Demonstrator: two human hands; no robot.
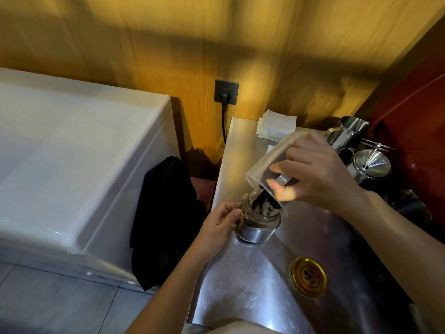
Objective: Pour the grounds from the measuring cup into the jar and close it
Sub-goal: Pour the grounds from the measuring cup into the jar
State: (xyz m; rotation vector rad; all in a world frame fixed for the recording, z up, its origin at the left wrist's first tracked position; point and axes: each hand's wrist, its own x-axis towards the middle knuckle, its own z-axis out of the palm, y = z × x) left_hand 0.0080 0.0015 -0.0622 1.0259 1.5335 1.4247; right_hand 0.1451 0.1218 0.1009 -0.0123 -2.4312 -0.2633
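My right hand [310, 174] grips a clear plastic measuring cup [267, 165], tipped mouth-down to the left over the jar. Dark coffee grounds [261, 197] slide from its rim into the open glass jar [258, 222], which stands upright on the steel counter [243, 285]. My left hand [220, 225] clasps the jar's left side near its neck. The jar's gold screw lid [308, 277] lies flat on the counter to the front right, apart from the jar.
Steel pitchers and a funnel [368, 162] crowd the counter's right rear. Folded white cloths [277, 125] lie at the back edge. A black cloth [166, 220] hangs beside a white chest appliance [72, 153] left of the counter. A plugged wall socket [226, 91] is behind.
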